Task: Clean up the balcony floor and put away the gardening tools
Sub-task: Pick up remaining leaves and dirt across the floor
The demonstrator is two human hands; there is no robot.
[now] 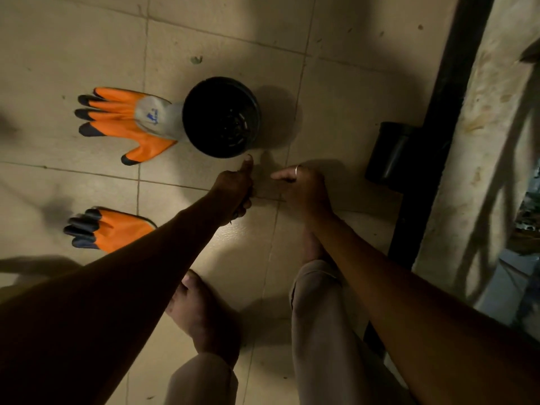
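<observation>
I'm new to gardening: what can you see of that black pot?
The black pot is round, plastic-looking, upright, mouth open upward, seemingly empty, with slots in its base. It stands on the tiled floor, its rim hiding the cuff of an orange glove. The thumb tip of the left hand nears its rim; contact unclear.

Black plastic pot (222, 116), faintly glossy, just beyond the left hand (233, 188) on smooth, matt floor tiles (73, 54). Left of that hand, grey cloth gloves (122, 121) with an orange rubbery coating.

home balcony | tiled floor (73, 39) | gardening gloves (122, 121) | plant pot (222, 116)
</observation>
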